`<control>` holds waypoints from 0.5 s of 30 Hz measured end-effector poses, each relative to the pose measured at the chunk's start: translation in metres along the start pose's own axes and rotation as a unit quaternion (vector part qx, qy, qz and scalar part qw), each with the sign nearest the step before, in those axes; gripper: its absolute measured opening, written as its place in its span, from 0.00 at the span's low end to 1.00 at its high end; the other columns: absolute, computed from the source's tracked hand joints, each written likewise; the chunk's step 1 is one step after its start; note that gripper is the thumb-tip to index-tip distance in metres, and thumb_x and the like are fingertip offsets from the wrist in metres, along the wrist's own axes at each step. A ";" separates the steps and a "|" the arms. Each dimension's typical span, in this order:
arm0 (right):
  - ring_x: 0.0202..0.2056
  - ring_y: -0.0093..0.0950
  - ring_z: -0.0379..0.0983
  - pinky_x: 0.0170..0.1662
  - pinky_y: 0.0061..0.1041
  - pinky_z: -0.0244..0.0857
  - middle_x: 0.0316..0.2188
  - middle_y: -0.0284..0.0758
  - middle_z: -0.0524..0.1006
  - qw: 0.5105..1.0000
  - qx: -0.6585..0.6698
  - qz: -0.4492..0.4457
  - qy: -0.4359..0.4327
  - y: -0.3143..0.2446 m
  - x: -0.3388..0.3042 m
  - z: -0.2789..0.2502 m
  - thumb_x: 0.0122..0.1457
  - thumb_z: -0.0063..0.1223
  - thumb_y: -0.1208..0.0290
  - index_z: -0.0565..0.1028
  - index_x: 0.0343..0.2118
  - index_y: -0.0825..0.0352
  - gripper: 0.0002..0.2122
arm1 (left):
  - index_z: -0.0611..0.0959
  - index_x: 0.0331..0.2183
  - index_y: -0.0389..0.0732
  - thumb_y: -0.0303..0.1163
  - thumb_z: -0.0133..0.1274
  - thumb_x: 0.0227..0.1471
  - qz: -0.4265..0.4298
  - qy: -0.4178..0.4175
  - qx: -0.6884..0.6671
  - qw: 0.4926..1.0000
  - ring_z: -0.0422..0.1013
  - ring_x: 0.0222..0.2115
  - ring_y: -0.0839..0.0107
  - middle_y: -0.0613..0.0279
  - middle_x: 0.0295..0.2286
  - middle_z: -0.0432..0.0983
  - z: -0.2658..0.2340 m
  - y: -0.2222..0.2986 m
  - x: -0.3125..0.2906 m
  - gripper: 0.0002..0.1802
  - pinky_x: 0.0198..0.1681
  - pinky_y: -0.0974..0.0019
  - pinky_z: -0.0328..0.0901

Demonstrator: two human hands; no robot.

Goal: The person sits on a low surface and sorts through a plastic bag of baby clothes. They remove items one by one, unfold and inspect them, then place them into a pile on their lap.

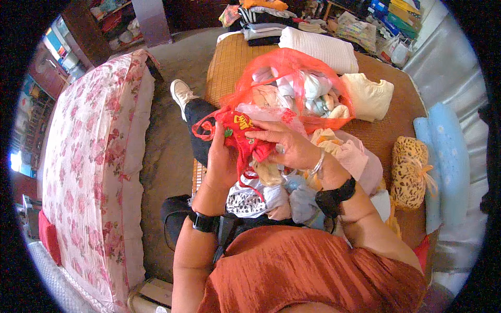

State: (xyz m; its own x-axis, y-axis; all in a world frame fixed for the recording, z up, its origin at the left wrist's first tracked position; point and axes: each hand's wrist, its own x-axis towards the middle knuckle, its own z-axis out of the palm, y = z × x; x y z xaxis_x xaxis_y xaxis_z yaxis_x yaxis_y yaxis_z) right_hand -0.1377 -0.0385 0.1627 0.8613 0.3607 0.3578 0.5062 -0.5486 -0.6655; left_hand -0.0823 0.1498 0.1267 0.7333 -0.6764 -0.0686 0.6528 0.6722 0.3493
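Observation:
My left hand (pixel 222 159) and my right hand (pixel 289 146) both grip a small red garment (pixel 241 131) with a yellow patch and red strings, held over my lap. Under the hands lies a heap of small clothes (pixel 271 195) in white, grey, pink and cream. Just beyond the garment stands a red see-through plastic bag (pixel 284 68) stuffed with several pale baby clothes. Each wrist carries a black band, and the right one also has a silver bangle.
A bamboo mat (pixel 229 62) covers the bed. On it are a folded white blanket (pixel 321 47), a cream top (pixel 370 94), a leopard-print pouch (pixel 409 172) and a blue pillow (pixel 449 156). A pink floral mattress (pixel 88 167) lies at left. Folded clothes (pixel 263 21) pile at the far end.

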 end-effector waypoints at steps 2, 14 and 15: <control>0.54 0.29 0.67 0.56 0.28 0.60 0.51 0.39 0.72 0.997 0.062 0.034 0.034 0.003 0.001 0.003 0.49 0.61 0.74 0.73 0.51 0.65 0.23 | 0.64 0.55 0.39 0.43 0.44 0.60 0.008 -0.044 0.048 0.998 0.64 0.52 0.61 0.55 0.52 0.66 0.005 -0.007 0.003 0.26 0.57 0.54 0.58; 0.37 0.25 0.74 0.42 0.24 0.68 0.36 0.31 0.77 0.766 0.351 0.258 0.474 0.061 -0.008 -0.042 0.60 0.48 0.64 0.74 0.42 0.67 0.13 | 0.73 0.50 0.33 0.18 0.56 0.43 0.086 0.161 0.643 0.744 0.70 0.40 0.72 0.59 0.42 0.74 -0.032 -0.014 0.011 0.28 0.45 0.69 0.65; 0.37 0.25 0.74 0.42 0.25 0.69 0.36 0.31 0.78 0.743 0.420 0.244 0.461 0.065 -0.012 -0.055 0.60 0.48 0.61 0.74 0.43 0.66 0.14 | 0.75 0.48 0.36 0.19 0.56 0.43 0.129 0.187 0.643 0.731 0.70 0.38 0.71 0.57 0.41 0.74 -0.037 -0.014 0.015 0.26 0.43 0.67 0.66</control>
State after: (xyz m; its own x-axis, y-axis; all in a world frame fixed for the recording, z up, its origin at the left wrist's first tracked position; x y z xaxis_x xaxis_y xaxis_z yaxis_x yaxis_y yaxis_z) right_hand -0.1129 -0.1202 0.1511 0.7931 -0.6087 -0.0209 0.2515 0.3585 -0.8990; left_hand -0.0737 0.1414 0.0857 0.9583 -0.2856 -0.0121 -0.0593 -0.2399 0.9690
